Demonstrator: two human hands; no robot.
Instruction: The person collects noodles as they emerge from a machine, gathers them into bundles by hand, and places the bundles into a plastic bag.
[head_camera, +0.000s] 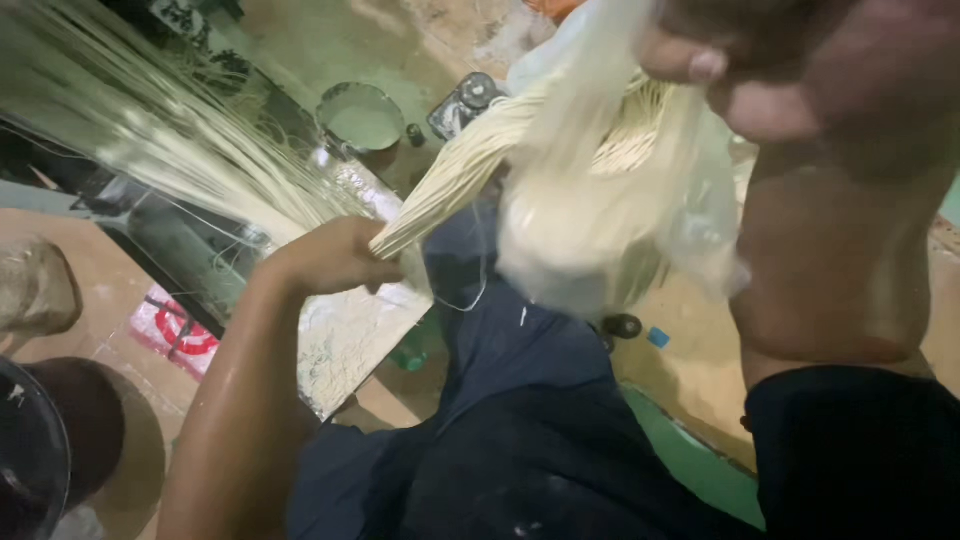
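Far left: a dark round container (30, 450) sits at the lower edge, beside a red-and-white printed sheet (178, 330) on the brown floor (90, 280).
Loose strands: a fan of pale thin strands (150, 130) spreads from upper left down toward the centre, blurred.
Left hand: the left hand (335, 255) is closed in a fist around the narrow end of the strand bundle (470, 165).
Bundle axis: its long axis runs diagonally, from the left fist at lower left up to the right (toward the bag), so the left hand is the nearer one to its free end.
Background: a round grey tin (360, 115) stands on the floor above the bundle.
Right hand: the right hand (790, 70) pinches the top of a translucent plastic bag (610, 220), fingers curled shut on it.
Bag: it hangs down between the hands, over dark trousers (520, 400), holding the bundle's far end.
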